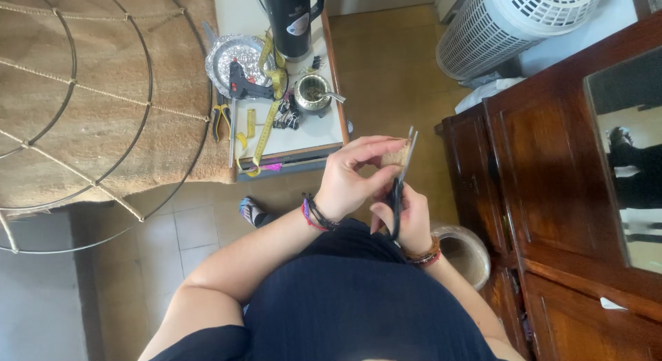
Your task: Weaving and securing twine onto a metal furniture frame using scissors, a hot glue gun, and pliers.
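My left hand (348, 178) pinches a small piece of tan burlap-like fabric (396, 156) between thumb and fingers, held up in front of my body. My right hand (410, 213) grips black-handled scissors (400, 182), whose blades point up and meet the edge of the fabric piece. Both wrists wear bracelets. The hands are close together above the tiled floor.
A white table (317, 126) holds a black thermos (289, 19), foil dish (231, 54), black glue gun (245, 85), yellow tape measure (265, 126), metal cup (314, 92) and pliers (221, 116). Burlap with a wire ring frame (103, 99) lies left. A wooden cabinet (552, 195) stands right, a twine spool (465, 254) below.
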